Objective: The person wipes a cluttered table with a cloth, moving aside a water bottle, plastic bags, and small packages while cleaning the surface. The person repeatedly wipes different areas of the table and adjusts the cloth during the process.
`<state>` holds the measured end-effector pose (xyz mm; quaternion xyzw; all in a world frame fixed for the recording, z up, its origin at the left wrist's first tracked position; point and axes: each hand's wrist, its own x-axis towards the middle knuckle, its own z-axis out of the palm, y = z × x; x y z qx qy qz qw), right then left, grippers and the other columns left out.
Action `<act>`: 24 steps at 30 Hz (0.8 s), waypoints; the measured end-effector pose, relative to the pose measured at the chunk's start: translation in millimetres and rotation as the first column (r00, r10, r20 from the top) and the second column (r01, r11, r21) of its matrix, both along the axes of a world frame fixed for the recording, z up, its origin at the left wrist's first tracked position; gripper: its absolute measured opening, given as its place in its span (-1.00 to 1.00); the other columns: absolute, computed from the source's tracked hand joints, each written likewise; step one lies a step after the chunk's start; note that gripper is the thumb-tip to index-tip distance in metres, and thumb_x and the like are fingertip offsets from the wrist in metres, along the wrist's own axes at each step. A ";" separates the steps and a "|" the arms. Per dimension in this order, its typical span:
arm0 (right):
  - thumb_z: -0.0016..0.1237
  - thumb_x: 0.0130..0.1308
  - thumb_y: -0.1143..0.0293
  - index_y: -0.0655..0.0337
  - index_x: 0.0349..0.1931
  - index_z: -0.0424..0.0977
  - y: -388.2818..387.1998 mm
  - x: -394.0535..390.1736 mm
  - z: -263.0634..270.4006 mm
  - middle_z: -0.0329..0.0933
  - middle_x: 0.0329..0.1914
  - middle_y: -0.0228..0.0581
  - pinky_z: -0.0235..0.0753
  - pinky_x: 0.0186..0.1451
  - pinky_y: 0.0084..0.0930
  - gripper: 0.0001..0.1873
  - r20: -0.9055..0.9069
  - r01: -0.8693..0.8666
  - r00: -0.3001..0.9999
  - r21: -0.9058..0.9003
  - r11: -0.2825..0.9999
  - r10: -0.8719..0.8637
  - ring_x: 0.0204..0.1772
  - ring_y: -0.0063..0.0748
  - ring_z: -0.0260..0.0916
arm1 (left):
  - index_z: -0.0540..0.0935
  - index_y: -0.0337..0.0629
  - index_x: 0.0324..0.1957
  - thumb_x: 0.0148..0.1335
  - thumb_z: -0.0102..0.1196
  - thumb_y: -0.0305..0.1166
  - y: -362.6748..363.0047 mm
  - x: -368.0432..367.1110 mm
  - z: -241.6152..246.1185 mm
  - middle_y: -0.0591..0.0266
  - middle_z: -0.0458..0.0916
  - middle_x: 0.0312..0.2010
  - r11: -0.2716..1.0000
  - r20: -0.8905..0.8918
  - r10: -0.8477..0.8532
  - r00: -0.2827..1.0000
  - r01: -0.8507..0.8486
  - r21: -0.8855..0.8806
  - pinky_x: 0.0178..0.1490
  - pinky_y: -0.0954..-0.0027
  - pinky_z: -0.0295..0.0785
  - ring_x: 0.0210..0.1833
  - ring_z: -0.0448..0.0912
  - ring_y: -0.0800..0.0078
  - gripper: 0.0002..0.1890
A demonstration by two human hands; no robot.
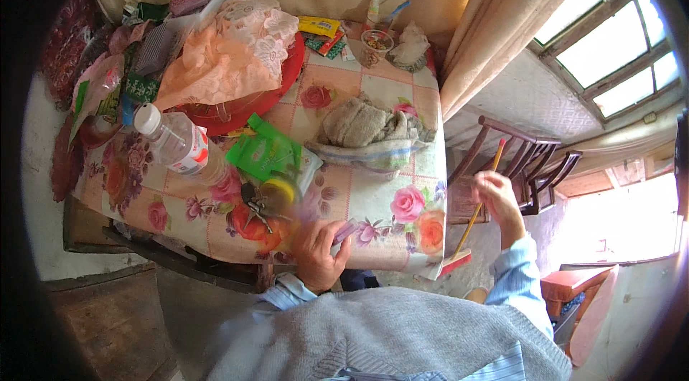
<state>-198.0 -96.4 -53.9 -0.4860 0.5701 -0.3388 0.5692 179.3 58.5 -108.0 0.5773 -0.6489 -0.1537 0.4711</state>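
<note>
My left hand (pixel 322 258) is at the table's front edge, its thumb and fingers closed on a small purple item (pixel 345 231) whose kind I cannot make out. My right hand (pixel 494 191) is raised beyond the table's right side, fingertips drawn together. Blur hides whether anything thin is between them. Left of my left hand, a bunch of keys (pixel 261 211) lies on the floral tablecloth (pixel 371 203) beside a yellow and dark round object (pixel 281 192). Behind these is a green and white plastic packet (pixel 272 157). A folded grey-brown towel (pixel 360 128) rests farther back.
A clear plastic bottle with a white cap (pixel 180 139) stands at left. Peach lace cloth (pixel 226 53) covers much of a red tray (pixel 293 66). A plastic cup (pixel 375 47) is at the back. Right of the table are a broom (pixel 476 214) and wooden chairs (pixel 517 160).
</note>
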 end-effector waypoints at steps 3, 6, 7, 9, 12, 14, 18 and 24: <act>0.11 0.25 0.44 0.30 -0.14 0.59 63.6 -54.6 -43.6 0.59 -0.43 -0.34 0.55 -0.36 -0.56 -0.80 -0.171 0.123 0.981 0.193 0.974 -0.090 -0.41 -0.55 0.52 | 0.56 -0.22 -0.09 0.08 0.26 -0.45 -2.5 -1.5 5.0 0.06 0.52 -0.25 0.999 0.068 -0.033 0.997 0.030 0.039 -0.08 0.15 0.40 -0.17 0.52 0.07 -0.67; 0.10 0.18 0.46 0.34 -0.05 0.59 89.3 -68.8 -64.7 0.67 -0.35 -0.20 0.62 -0.22 -0.51 -0.69 -0.768 -0.112 0.638 -0.028 0.993 0.051 -0.32 -0.46 0.61 | 0.52 -0.26 -0.05 0.06 0.29 -0.44 -10.1 -3.9 4.2 0.02 0.48 -0.19 0.995 0.136 -0.085 0.987 0.076 0.071 0.03 0.11 0.37 -0.07 0.47 0.03 -0.61; 0.09 0.16 0.46 0.34 -0.04 0.60 87.7 -65.3 -64.5 0.68 -0.34 -0.16 0.63 -0.18 -0.49 -0.66 -0.843 -0.227 0.537 -0.148 0.963 -0.003 -0.29 -0.45 0.62 | 0.53 -0.25 -0.05 0.05 0.29 -0.44 -11.7 -3.9 6.3 0.02 0.49 -0.18 0.994 0.155 -0.086 0.984 0.075 0.078 0.03 0.11 0.38 -0.07 0.47 0.04 -0.61; 0.07 0.22 0.50 0.36 -0.08 0.60 66.9 -36.7 -43.0 0.67 -0.31 -0.20 0.59 -0.18 -0.54 -0.74 -0.649 -0.194 0.760 -0.284 0.939 -0.039 -0.26 -0.49 0.60 | 0.54 -0.23 -0.05 0.04 0.31 -0.44 -14.2 -2.2 11.8 0.03 0.50 -0.16 0.994 0.195 -0.071 0.978 0.054 0.090 0.04 0.12 0.39 -0.07 0.48 0.04 -0.60; 0.02 0.31 0.55 0.37 -0.11 0.59 18.3 -2.2 -10.3 0.62 -0.32 -0.32 0.55 -0.22 -0.61 -0.81 -0.492 -0.249 0.869 -0.349 0.903 0.050 -0.27 -0.55 0.54 | 0.53 -0.24 -0.01 0.04 0.32 -0.41 -18.0 0.2 17.3 0.01 0.51 -0.13 0.991 0.205 -0.105 0.973 0.084 0.107 0.06 0.11 0.39 -0.04 0.48 0.02 -0.56; 0.03 0.34 0.55 0.38 -0.11 0.58 -25.9 27.6 15.5 0.61 -0.32 -0.32 0.54 -0.24 -0.62 -0.83 -0.479 -0.371 0.865 -0.413 0.832 0.149 -0.27 -0.56 0.52 | 0.54 -0.25 0.00 0.04 0.32 -0.41 -19.7 0.5 17.8 0.01 0.52 -0.13 0.991 0.191 -0.108 0.976 0.091 0.098 0.06 0.11 0.39 -0.03 0.49 0.02 -0.56; 0.14 0.18 0.51 0.22 -0.17 0.63 -109.2 127.1 38.1 0.62 -0.34 -0.09 0.58 -0.26 -0.46 -0.81 -0.493 -0.520 0.839 -0.604 0.603 0.230 -0.35 -0.25 0.59 | 0.54 -0.27 0.00 0.08 0.29 -0.43 -14.1 2.6 16.0 -0.01 0.52 -0.11 0.995 0.211 -0.066 0.975 0.049 0.085 0.07 0.10 0.39 -0.03 0.49 0.00 -0.58; 0.15 0.16 0.41 0.17 -0.06 0.62 -207.0 280.8 -16.2 0.65 -0.33 -0.09 0.63 -0.16 -0.31 -0.70 -0.658 -0.737 0.676 -0.612 0.288 0.331 -0.24 -0.18 0.64 | 0.58 -0.26 -0.03 0.14 0.25 -0.36 -13.4 1.5 3.0 0.04 0.57 -0.13 0.995 0.248 0.032 0.968 -0.053 0.080 0.04 0.14 0.40 -0.09 0.52 0.04 -0.65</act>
